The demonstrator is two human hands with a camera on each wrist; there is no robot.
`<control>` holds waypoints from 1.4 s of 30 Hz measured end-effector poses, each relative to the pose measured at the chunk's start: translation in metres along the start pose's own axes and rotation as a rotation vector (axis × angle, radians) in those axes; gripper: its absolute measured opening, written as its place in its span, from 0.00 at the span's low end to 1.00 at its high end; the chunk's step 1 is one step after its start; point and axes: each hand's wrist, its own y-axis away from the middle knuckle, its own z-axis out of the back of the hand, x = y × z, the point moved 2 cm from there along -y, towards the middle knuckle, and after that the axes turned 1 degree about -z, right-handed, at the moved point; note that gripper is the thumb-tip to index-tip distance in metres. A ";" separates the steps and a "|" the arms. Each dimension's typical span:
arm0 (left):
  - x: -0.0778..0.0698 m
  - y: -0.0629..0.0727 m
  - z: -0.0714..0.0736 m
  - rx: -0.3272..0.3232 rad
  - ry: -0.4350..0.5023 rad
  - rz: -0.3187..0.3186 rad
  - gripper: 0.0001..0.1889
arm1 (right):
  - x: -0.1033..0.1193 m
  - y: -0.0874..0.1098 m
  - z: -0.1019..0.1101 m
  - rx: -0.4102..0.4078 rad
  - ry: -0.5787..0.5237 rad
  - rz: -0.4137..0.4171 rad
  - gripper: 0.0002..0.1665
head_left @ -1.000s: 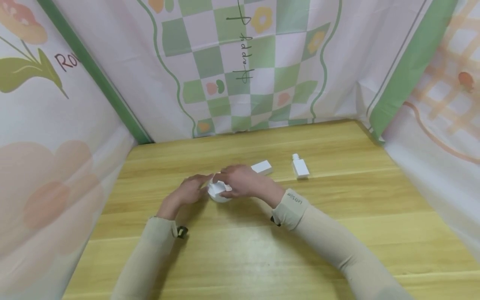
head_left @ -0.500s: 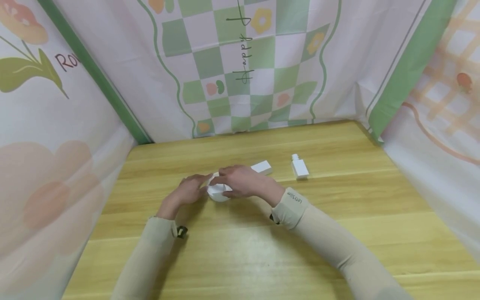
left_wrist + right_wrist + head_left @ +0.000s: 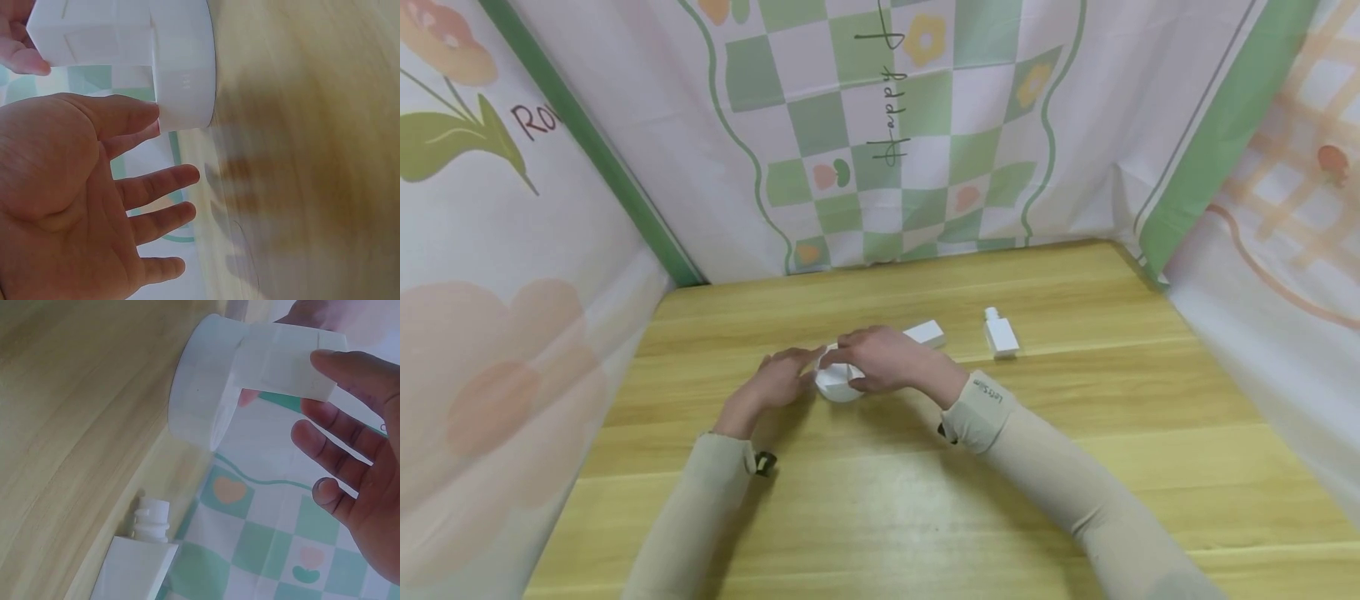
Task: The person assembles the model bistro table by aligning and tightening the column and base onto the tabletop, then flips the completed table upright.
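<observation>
A white round base (image 3: 838,394) stands on the table, with a white rectangular block (image 3: 284,359) on top of it. My right hand (image 3: 883,358) pinches the block's upper end between thumb and fingers; its outer fingers sit apart from it in the right wrist view. On the left side, my left hand (image 3: 777,383) holds the rim of the base with thumb and index finger. The other left fingers (image 3: 159,187) spread straight out, touching nothing. Both hands partly cover the piece in the head view.
Behind my right hand lies a white rectangular box (image 3: 927,333), partly hidden. Farther right is a white square-bodied bottle (image 3: 1001,337) with a ridged neck. The wooden table (image 3: 880,517) meets patterned cloth walls (image 3: 820,50) at the back and sides.
My right fingers have shifted slightly around the block, and its visible faces look a little different. The left hand, the box and the bottle stay where they were.
</observation>
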 end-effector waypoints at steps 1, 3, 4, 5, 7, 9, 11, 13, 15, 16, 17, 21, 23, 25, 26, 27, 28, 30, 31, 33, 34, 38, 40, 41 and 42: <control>0.000 0.000 0.000 0.001 0.000 0.001 0.27 | 0.000 0.000 0.000 0.003 -0.001 -0.002 0.29; 0.000 0.000 0.000 0.002 0.002 0.005 0.28 | 0.000 0.000 0.002 0.003 -0.003 -0.002 0.29; 0.000 0.000 0.000 0.002 0.003 0.007 0.28 | 0.000 0.000 0.002 0.003 -0.002 -0.002 0.28; 0.000 0.000 0.000 0.003 0.005 0.008 0.28 | 0.000 0.000 0.002 0.003 -0.002 -0.001 0.28; 0.000 0.001 0.000 0.002 0.009 0.012 0.28 | 0.000 0.001 0.002 0.003 0.000 0.000 0.28; 0.001 0.001 -0.001 -0.002 0.010 0.010 0.28 | 0.000 0.001 0.002 0.002 -0.002 0.001 0.28; 0.001 0.001 -0.002 -0.009 0.009 0.005 0.28 | -0.001 0.001 0.001 0.001 -0.012 0.000 0.28; 0.002 0.002 -0.003 -0.022 0.010 0.001 0.27 | -0.002 0.001 -0.001 0.005 -0.033 -0.006 0.28; 0.003 0.002 -0.004 -0.043 0.010 -0.011 0.27 | -0.003 0.003 -0.003 0.012 -0.068 -0.028 0.29; 0.003 0.003 -0.004 -0.054 0.016 -0.015 0.27 | -0.005 0.004 -0.005 0.016 -0.088 -0.044 0.30; 0.004 0.003 -0.005 -0.065 0.021 -0.019 0.27 | -0.006 0.005 -0.006 0.023 -0.108 -0.061 0.31; 0.005 0.004 -0.006 -0.117 0.018 -0.061 0.26 | -0.012 0.008 -0.011 0.045 -0.176 -0.132 0.35; 0.004 0.004 -0.006 -0.139 0.018 -0.080 0.26 | -0.014 0.009 -0.013 0.054 -0.196 -0.153 0.35; 0.003 0.005 -0.005 -0.161 0.012 -0.101 0.25 | -0.017 0.009 -0.014 0.056 -0.212 -0.169 0.35; 0.003 0.005 -0.004 -0.171 0.006 -0.113 0.25 | -0.018 0.010 -0.015 0.058 -0.215 -0.176 0.35; 0.002 0.006 -0.003 -0.179 0.003 -0.123 0.25 | -0.019 0.010 -0.015 0.060 -0.219 -0.182 0.35; 0.001 0.007 -0.003 -0.185 0.003 -0.128 0.25 | -0.020 0.010 -0.016 0.062 -0.220 -0.189 0.35; 0.000 0.009 -0.001 -0.196 0.000 -0.140 0.25 | -0.023 0.010 -0.016 0.067 -0.221 -0.201 0.36; -0.001 0.010 0.000 -0.200 0.004 -0.142 0.26 | -0.024 0.011 -0.016 0.069 -0.221 -0.206 0.36; -0.001 0.013 0.001 -0.204 0.018 -0.140 0.26 | -0.025 0.011 -0.016 0.073 -0.226 -0.214 0.36; -0.001 0.015 0.001 -0.204 0.030 -0.134 0.26 | -0.027 0.012 -0.016 0.074 -0.225 -0.217 0.36; -0.002 0.020 0.002 -0.190 0.073 -0.111 0.26 | -0.031 0.014 -0.017 0.081 -0.236 -0.226 0.35; -0.003 0.023 0.002 -0.186 0.089 -0.111 0.26 | -0.033 0.015 -0.018 0.080 -0.242 -0.230 0.35; -0.004 0.025 0.003 -0.183 0.096 -0.112 0.26 | -0.035 0.016 -0.018 0.079 -0.244 -0.232 0.35; -0.005 0.026 0.003 -0.181 0.104 -0.113 0.26 | -0.036 0.016 -0.019 0.078 -0.244 -0.233 0.34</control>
